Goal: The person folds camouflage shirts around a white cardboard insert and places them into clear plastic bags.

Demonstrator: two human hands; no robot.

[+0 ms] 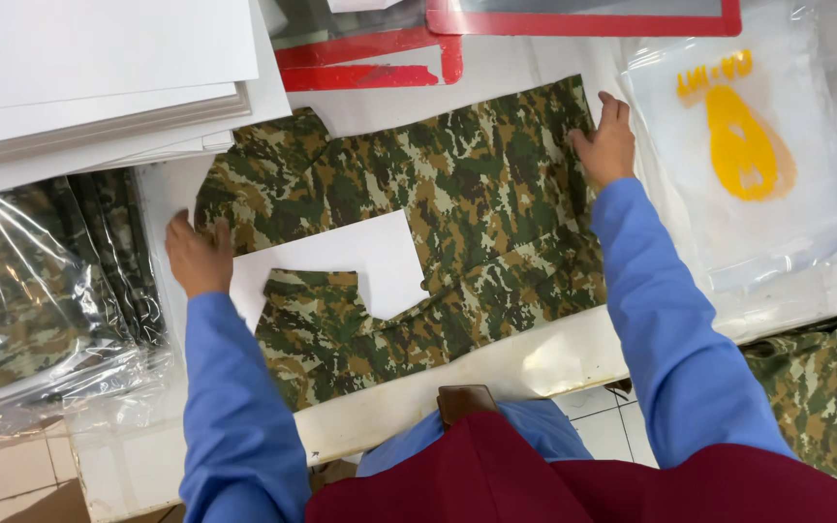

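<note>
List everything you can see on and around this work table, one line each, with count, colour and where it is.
camouflage garment: one, green, brown and tan, spread flat mid-table
white card: one, lying on the garment, partly under a folded flap
bagged camouflage garments: count unclear, in clear plastic, far left
white sheets: a stack, top left
red-framed boards: at least two, top edge
clear plastic bag: one, with a yellow print, right
loose camouflage cloth: one piece, lower right
table: one, white, worn front edge
left hand: flat on the garment's left edge, blue sleeve
right hand: flat on the garment's upper right corner, blue sleeve
</note>
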